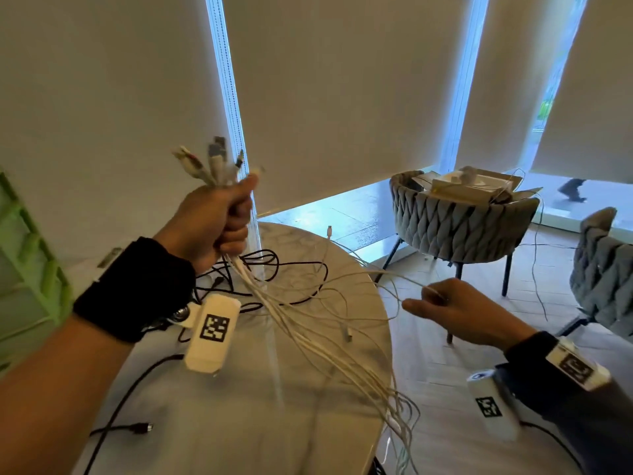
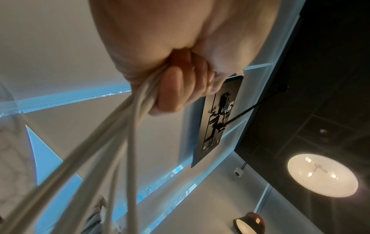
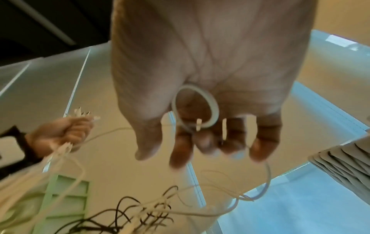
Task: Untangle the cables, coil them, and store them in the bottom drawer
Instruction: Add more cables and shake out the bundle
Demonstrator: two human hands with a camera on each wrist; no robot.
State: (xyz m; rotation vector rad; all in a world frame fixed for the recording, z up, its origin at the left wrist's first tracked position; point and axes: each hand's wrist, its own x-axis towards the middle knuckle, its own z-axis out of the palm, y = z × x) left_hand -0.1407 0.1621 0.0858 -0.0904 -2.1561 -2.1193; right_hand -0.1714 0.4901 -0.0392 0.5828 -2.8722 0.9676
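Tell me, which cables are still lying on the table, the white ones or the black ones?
The black cables lie on the table; the white cables are lifted, gripped by the left hand.

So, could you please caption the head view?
Left hand grips bunched white cables; right hand pulls one strand aside.

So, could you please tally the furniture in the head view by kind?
Grey woven-back chairs: 2
Round white marble-top table: 1
Green plastic drawer unit: 1
Total: 4
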